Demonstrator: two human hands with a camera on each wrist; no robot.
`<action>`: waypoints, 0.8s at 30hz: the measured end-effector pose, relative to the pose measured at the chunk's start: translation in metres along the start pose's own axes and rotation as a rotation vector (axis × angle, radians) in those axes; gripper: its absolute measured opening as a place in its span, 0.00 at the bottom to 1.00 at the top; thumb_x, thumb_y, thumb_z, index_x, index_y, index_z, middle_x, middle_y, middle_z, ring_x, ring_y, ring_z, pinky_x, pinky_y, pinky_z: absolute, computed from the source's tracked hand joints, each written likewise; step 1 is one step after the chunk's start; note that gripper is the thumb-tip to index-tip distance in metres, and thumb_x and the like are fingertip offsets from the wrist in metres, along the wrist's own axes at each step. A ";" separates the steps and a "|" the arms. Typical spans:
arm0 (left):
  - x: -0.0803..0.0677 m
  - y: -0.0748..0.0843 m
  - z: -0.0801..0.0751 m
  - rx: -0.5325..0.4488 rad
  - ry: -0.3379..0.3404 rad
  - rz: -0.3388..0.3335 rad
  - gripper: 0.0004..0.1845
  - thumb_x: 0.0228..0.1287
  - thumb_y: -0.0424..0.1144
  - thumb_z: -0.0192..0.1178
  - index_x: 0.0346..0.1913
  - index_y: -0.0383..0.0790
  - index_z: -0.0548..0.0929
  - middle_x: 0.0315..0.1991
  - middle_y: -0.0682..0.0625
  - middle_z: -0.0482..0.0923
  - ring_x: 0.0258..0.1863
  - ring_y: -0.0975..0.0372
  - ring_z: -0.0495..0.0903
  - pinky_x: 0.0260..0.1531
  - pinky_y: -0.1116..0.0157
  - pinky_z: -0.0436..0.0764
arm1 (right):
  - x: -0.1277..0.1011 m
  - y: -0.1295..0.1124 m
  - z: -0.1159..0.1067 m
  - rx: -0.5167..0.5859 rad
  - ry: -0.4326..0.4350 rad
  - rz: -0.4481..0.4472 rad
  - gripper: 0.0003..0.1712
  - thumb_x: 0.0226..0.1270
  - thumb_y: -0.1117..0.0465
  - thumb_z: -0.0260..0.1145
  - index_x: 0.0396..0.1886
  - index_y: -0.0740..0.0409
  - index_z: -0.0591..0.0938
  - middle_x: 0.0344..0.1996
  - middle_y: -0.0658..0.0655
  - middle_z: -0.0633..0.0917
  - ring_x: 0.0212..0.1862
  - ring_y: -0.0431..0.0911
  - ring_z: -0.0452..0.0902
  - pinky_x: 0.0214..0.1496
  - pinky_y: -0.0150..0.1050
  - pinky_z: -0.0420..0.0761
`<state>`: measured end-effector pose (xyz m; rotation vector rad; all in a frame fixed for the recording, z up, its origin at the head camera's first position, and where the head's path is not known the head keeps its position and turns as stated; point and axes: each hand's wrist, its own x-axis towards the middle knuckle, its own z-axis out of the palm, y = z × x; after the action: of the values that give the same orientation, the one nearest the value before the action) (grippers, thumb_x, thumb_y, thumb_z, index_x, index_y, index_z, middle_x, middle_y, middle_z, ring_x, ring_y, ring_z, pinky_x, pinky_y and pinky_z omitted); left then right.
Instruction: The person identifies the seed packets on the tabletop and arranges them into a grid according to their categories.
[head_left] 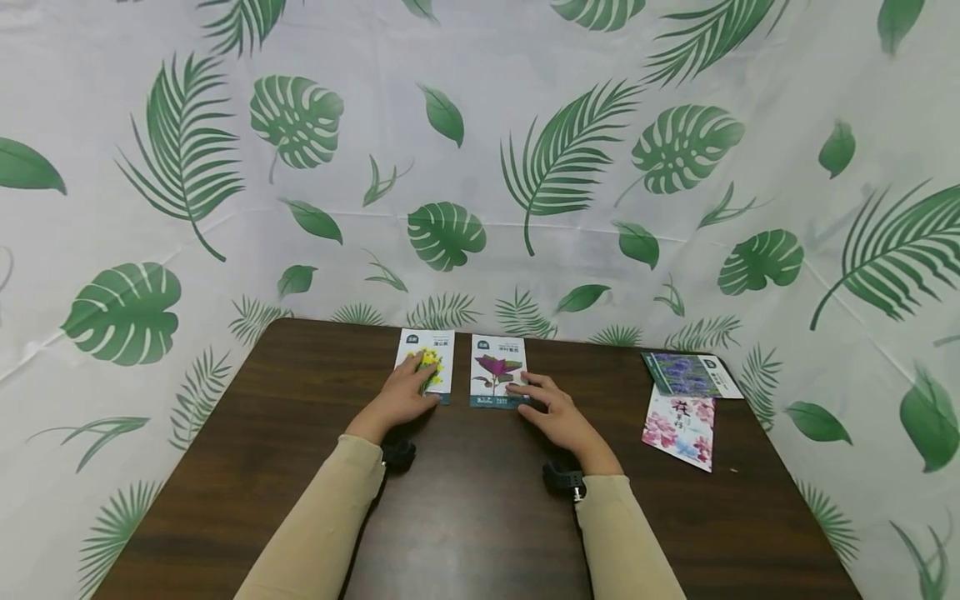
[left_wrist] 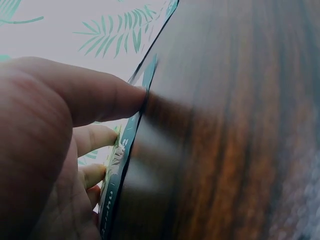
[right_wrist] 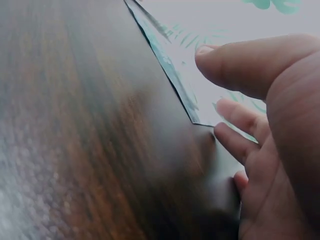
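Note:
Two seed packets lie side by side at the far middle of a dark wooden table (head_left: 480,525). The left packet (head_left: 438,351) shows a yellow flower; my left hand (head_left: 417,377) rests flat on it, fingers stretched over the picture. In the left wrist view the thumb (left_wrist: 107,97) touches that packet's teal edge (left_wrist: 119,152). The right packet (head_left: 495,369) shows a purple-leaved plant. My right hand (head_left: 534,393) touches its lower right corner with relaxed fingers. The right wrist view shows that packet's corner (right_wrist: 175,80) between the thumb (right_wrist: 235,62) and the fingers.
Two more packets lie at the table's right side: one with blue-purple flowers (head_left: 688,374), and nearer to me one with pink flowers (head_left: 679,423). A leaf-patterned white sheet (head_left: 480,167) hangs behind and beside the table. Bare wood (left_wrist: 230,125) stretches toward me.

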<state>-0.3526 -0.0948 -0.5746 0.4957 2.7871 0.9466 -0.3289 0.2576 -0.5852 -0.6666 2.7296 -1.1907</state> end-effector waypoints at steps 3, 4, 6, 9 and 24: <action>-0.001 0.000 0.000 -0.009 0.000 -0.001 0.38 0.80 0.46 0.64 0.85 0.39 0.65 0.90 0.33 0.46 0.90 0.38 0.42 0.87 0.35 0.49 | 0.001 0.000 0.000 0.043 0.029 -0.002 0.24 0.84 0.56 0.66 0.75 0.43 0.82 0.85 0.59 0.66 0.86 0.65 0.59 0.83 0.73 0.63; -0.001 0.000 0.000 -0.011 0.001 0.000 0.38 0.80 0.46 0.64 0.85 0.39 0.65 0.90 0.33 0.46 0.90 0.38 0.42 0.87 0.35 0.49 | 0.001 0.000 0.000 0.051 0.036 0.001 0.24 0.84 0.57 0.66 0.75 0.43 0.83 0.84 0.59 0.67 0.86 0.65 0.59 0.83 0.72 0.63; -0.001 0.000 0.000 -0.018 0.002 0.002 0.38 0.80 0.46 0.63 0.85 0.38 0.65 0.90 0.33 0.46 0.90 0.38 0.42 0.87 0.35 0.49 | 0.001 0.000 0.000 0.056 0.044 0.015 0.23 0.84 0.56 0.66 0.74 0.43 0.83 0.84 0.59 0.67 0.86 0.64 0.59 0.84 0.71 0.63; -0.002 0.000 -0.001 -0.020 0.004 0.007 0.38 0.80 0.46 0.63 0.85 0.38 0.66 0.90 0.33 0.47 0.90 0.38 0.42 0.86 0.35 0.49 | 0.000 -0.001 -0.001 0.077 0.054 0.022 0.23 0.84 0.57 0.66 0.74 0.45 0.84 0.84 0.61 0.67 0.86 0.64 0.59 0.84 0.71 0.61; -0.002 0.001 -0.002 -0.012 -0.001 -0.003 0.38 0.80 0.46 0.63 0.86 0.39 0.65 0.90 0.34 0.46 0.90 0.38 0.41 0.86 0.35 0.50 | -0.006 0.009 -0.016 0.175 0.197 0.050 0.21 0.84 0.57 0.66 0.72 0.47 0.85 0.80 0.58 0.73 0.84 0.62 0.62 0.84 0.74 0.57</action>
<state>-0.3513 -0.0956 -0.5721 0.4895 2.7785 0.9622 -0.3305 0.2765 -0.5815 -0.4812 2.7314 -1.5370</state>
